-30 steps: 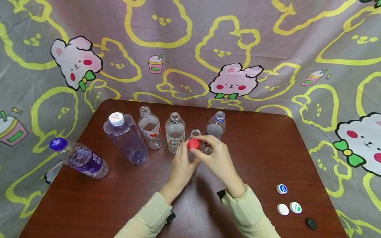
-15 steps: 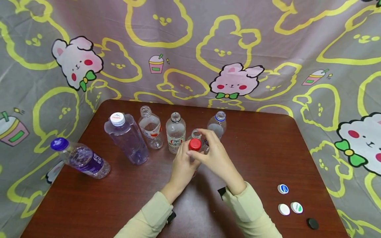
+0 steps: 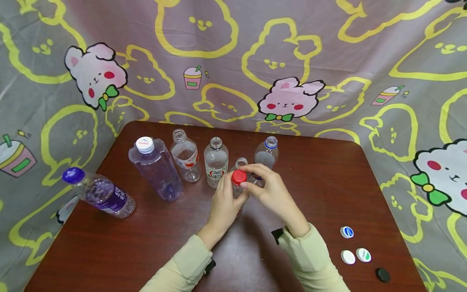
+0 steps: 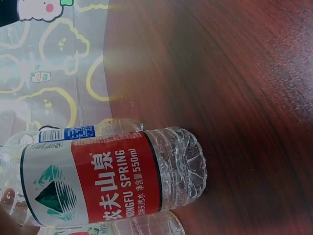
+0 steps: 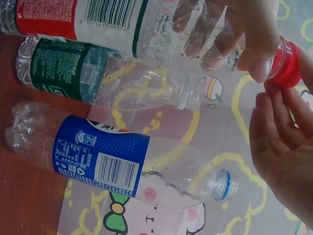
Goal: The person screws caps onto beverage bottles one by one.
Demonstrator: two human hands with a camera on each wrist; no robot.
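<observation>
A clear water bottle [image 4: 112,176] with a red and white label stands upright near the middle of the table. My left hand [image 3: 223,207] grips it around the upper part, below the neck. On its mouth sits a red cap [image 3: 239,177], which my right hand [image 3: 271,190] pinches between thumb and fingers. In the right wrist view the red cap [image 5: 287,63] is at the bottle's neck, with the left thumb [image 5: 259,49] across the bottle just below it. The bottle's lower part is mostly hidden by the hands in the head view.
Uncapped bottles stand behind, including a green-labelled bottle [image 5: 68,68] and a blue-labelled bottle [image 5: 102,156]. To the left are a large white-capped bottle [image 3: 157,170] and a purple-capped bottle [image 3: 103,196]. Loose caps lie at right, among them a black cap [image 3: 383,275] and a blue-and-white cap [image 3: 347,232].
My right hand's fingers have shifted around the red cap, lifting off its edge and closing on it again. The left hand keeps its hold on the bottle.
</observation>
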